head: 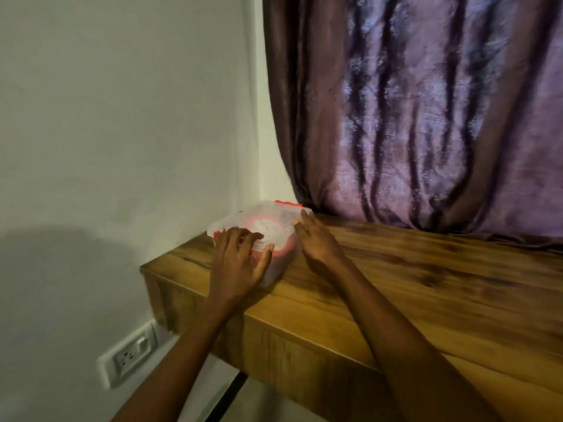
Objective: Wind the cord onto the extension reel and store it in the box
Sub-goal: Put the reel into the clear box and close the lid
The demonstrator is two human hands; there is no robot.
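**Entry: Lidded box with reel, closing stage — lower centre of frame**

Item 1, nearest: your two forearms are rising from the bottom edge toward the centre. A wall socket (127,357) is sitting at lower left, nothing plugged into it as far as the view shows.

Item 2: the wooden ledge (426,284) is running from centre left out to the right edge, carrying the box at its left end.

Item 3: your left hand (240,260) is resting palm-down on the box's near corner, fingers spread across the lid, thumb stretched out along the near rim. It is pressing rather than pinching anything.

Item 4: your right hand (316,239) is lying flat against the right side of the lid, fingers held together and pointing away from you, tips touching the lid's edge.

Item 5: the translucent box (274,269) is holding the extension reel (268,229), which is showing as a red and white shape through the lid (262,214). The cord itself is too blurred to make out. A red clip (288,203) is showing at the far edge.

Handling note: the step appears to be seating the lid. You are best pressing evenly at opposite corners, steadying the box so it is not sliding on the ledge, then checking each clip.

Item 6, farthest: a purple curtain (426,117) is hanging at upper right; a plain wall (122,117) is filling the upper left.
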